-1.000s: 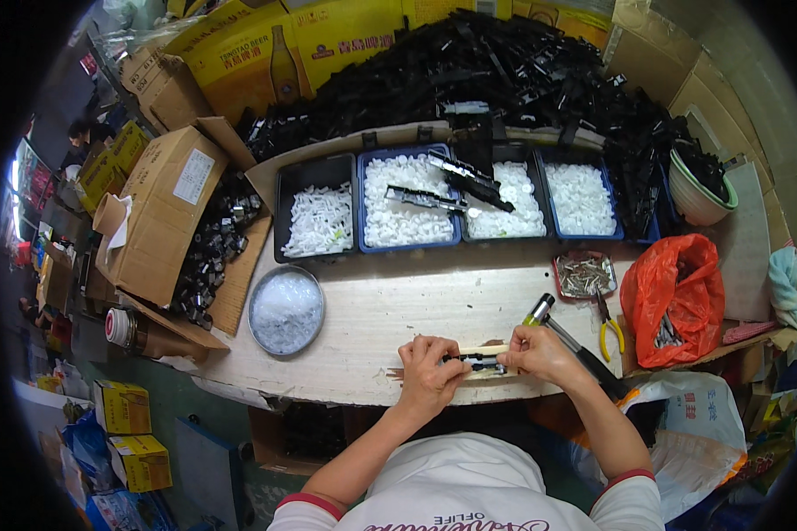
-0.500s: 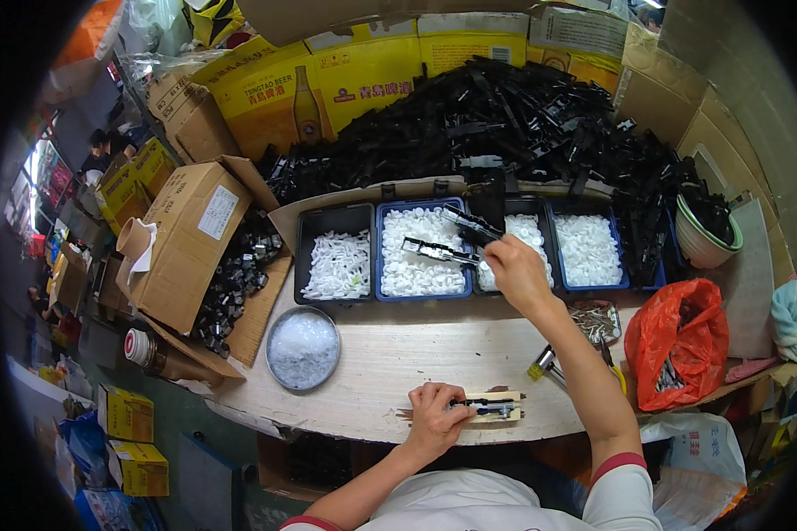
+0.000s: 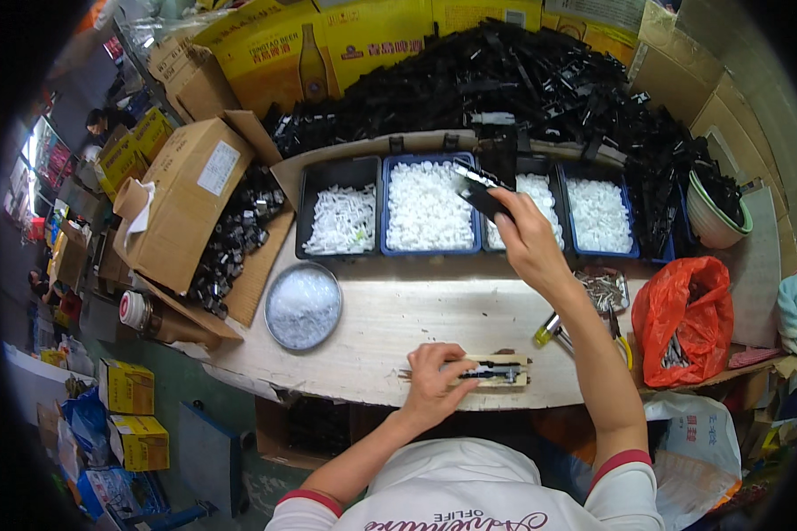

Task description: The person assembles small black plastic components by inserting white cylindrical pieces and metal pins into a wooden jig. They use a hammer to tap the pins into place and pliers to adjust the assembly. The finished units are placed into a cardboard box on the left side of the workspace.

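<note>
My right hand [image 3: 530,234] is raised over the bins, its thumb and fingers pinching a flat black plastic part [image 3: 485,196] with a shiny end. The part tilts up to the left above a blue bin of white plastic pieces [image 3: 429,208]. At the table's front edge, my left hand [image 3: 432,382] has its fingers curled onto a narrow black part [image 3: 491,372]. That part lies in a pale wooden jig [image 3: 512,358], and my fingers cover its left end. A shiny metal piece shows at its right end.
Behind the bins rises a heap of black parts [image 3: 522,88]. A round dish [image 3: 303,305] of clear bits stands left, beside an open carton [image 3: 190,199]. Right are a yellow-handled screwdriver [image 3: 547,331], a tray of metal pins [image 3: 604,288] and a red bag [image 3: 682,323].
The whole view has shifted, so the table sits higher. A long silvery strip that stuck out left from my right hand no longer shows; the black part does. My left hand stays at the jig.
</note>
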Motion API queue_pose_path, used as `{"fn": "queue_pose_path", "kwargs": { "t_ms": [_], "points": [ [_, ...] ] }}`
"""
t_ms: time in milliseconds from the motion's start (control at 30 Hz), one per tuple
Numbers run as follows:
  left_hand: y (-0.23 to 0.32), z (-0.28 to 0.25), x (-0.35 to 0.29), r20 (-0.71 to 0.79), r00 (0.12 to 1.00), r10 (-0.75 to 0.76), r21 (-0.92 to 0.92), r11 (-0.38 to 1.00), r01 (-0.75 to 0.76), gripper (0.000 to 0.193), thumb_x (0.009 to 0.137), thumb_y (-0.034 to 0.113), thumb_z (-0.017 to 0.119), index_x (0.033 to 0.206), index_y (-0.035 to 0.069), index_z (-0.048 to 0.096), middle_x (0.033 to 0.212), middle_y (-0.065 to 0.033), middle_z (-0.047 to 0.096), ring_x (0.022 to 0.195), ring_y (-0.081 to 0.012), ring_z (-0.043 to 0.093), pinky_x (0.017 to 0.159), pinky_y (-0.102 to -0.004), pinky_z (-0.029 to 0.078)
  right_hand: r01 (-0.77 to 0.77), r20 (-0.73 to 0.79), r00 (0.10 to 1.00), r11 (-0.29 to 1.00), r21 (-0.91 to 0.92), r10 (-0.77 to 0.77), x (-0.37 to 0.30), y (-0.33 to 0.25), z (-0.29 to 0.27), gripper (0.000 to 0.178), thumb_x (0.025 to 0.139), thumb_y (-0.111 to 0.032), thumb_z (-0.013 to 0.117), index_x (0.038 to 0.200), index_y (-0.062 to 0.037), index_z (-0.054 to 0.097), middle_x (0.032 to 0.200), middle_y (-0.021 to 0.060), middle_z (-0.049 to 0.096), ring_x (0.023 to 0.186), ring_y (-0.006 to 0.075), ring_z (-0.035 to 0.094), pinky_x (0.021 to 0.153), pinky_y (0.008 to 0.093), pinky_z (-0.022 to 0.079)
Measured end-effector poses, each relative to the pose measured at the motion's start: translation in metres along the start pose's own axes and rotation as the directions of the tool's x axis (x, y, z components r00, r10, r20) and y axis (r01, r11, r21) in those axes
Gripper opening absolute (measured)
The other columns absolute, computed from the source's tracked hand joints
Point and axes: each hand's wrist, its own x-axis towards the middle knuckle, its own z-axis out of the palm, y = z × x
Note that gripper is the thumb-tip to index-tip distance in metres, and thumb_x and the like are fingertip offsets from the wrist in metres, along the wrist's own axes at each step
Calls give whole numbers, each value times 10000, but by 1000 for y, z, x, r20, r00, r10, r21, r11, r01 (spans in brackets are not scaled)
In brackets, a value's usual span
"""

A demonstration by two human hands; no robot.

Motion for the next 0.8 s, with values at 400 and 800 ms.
{"fn": "queue_pose_path", "kwargs": {
  "t_ms": [400,800],
  "points": [
    [-17,-27,-27,-116,980,-161,-1,987,162,360,610,109,718,958,93,625,949,-27,511,885,-200,412,755,-317,308,62,363,930,948,-313,59,-150,-49,21,281,720,-121,619,979,-54,534,909,81,474,859,242,427,714,376,289],
    [-14,-28,-17,-16,995,-95,60,994,96,355,636,120,704,981,102,624,961,-39,515,904,-207,416,775,-336,279,99,381,923,928,-358,49,-149,-50,29,331,719,-122,622,1031,-64,527,954,94,472,881,249,430,746,393,288]
  ]
}}
